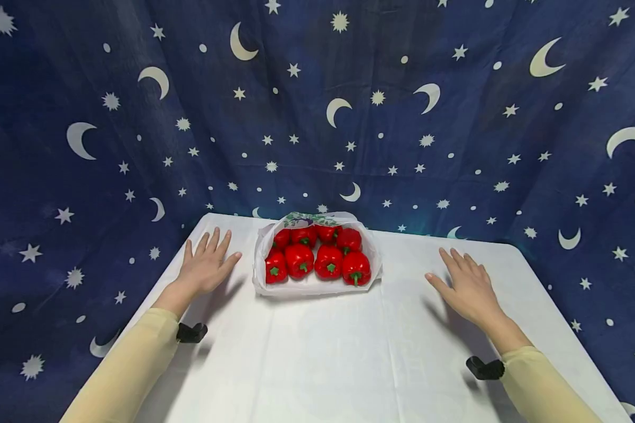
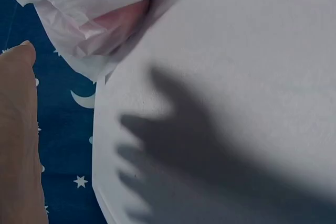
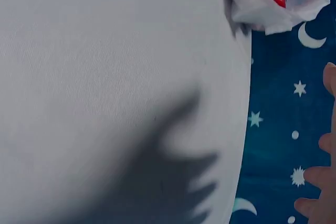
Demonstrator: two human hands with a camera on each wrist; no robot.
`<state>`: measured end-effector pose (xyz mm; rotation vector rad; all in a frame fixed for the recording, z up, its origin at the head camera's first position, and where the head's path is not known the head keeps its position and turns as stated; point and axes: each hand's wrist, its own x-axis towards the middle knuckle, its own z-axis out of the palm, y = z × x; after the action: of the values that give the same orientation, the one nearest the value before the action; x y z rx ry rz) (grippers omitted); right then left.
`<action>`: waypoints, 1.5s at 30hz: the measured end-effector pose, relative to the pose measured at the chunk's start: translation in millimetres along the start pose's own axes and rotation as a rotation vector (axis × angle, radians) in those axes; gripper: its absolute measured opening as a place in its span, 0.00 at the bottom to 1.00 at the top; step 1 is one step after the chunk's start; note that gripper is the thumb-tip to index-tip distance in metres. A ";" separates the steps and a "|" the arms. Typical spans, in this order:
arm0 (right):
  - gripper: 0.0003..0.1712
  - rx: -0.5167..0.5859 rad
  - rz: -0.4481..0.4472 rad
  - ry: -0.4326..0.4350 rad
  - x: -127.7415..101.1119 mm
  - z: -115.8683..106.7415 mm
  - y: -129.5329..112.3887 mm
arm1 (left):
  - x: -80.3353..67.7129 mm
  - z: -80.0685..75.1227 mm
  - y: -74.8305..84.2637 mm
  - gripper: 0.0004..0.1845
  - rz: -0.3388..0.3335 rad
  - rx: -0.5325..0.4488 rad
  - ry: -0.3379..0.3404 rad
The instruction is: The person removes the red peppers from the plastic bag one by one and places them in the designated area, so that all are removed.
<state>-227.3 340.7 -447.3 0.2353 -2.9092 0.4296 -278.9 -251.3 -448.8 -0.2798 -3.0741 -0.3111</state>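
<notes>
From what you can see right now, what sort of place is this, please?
Probably a staged indoor corner for recordings, not an ordinary kitchen: blue cloth with moons and stars hangs behind and beside a white table, where a bag of red peppers lies.

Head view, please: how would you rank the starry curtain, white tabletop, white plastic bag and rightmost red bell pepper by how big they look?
From largest to smallest:
1. Starry curtain
2. White tabletop
3. White plastic bag
4. Rightmost red bell pepper

No two look alike in size.
</notes>
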 end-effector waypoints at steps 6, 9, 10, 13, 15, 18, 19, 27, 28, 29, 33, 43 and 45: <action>0.45 0.138 -0.038 0.062 8.7 -0.1 -16.3 | 0.5 -5.0 5.8 0.45 0.024 -0.052 0.030; 0.43 0.218 -0.056 0.074 14.5 -0.3 -31.3 | -2.4 -9.1 8.5 0.44 0.042 -0.119 0.056; 0.42 0.246 -0.064 0.072 16.7 0.0 -36.8 | -3.7 -11.1 9.8 0.43 0.053 -0.152 0.068; 0.41 0.324 -0.084 0.043 21.4 1.2 -55.1 | -7.3 -16.7 14.2 0.41 0.097 -0.251 0.097; 0.41 0.366 -0.105 0.018 24.2 3.0 -66.9 | -9.3 -20.9 18.3 0.40 0.138 -0.320 0.110; 0.40 0.427 -0.129 -0.019 28.3 7.1 -83.5 | -10.9 -26.8 27.1 0.40 0.201 -0.397 0.110; 0.39 0.445 -0.136 -0.034 29.4 8.6 -88.5 | -11.0 -28.4 30.6 0.40 0.226 -0.413 0.108; 0.41 0.521 -0.105 -0.169 36.3 19.4 -117.4 | -3.5 -33.7 50.4 0.38 0.317 -0.516 -0.018; 0.41 0.520 -0.105 -0.176 37.9 20.0 -119.3 | -1.2 -34.3 51.1 0.37 0.321 -0.531 -0.034; 0.41 0.521 -0.103 -0.182 39.8 20.7 -121.1 | 1.2 -34.8 51.5 0.36 0.323 -0.544 -0.052; 0.40 0.525 -0.089 -0.211 47.5 22.7 -125.4 | 10.3 -34.9 50.5 0.33 0.329 -0.588 -0.126; 0.40 0.569 -0.043 -0.272 57.0 28.1 -126.2 | 23.1 -29.4 44.7 0.32 0.345 -0.647 -0.169; 0.40 0.577 -0.035 -0.283 57.5 29.1 -125.2 | 24.1 -27.8 45.9 0.32 0.352 -0.668 -0.169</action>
<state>-264.8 206.2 -428.8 0.4572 -2.9595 1.3228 -293.6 -208.5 -411.3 -0.8849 -2.8762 -1.3368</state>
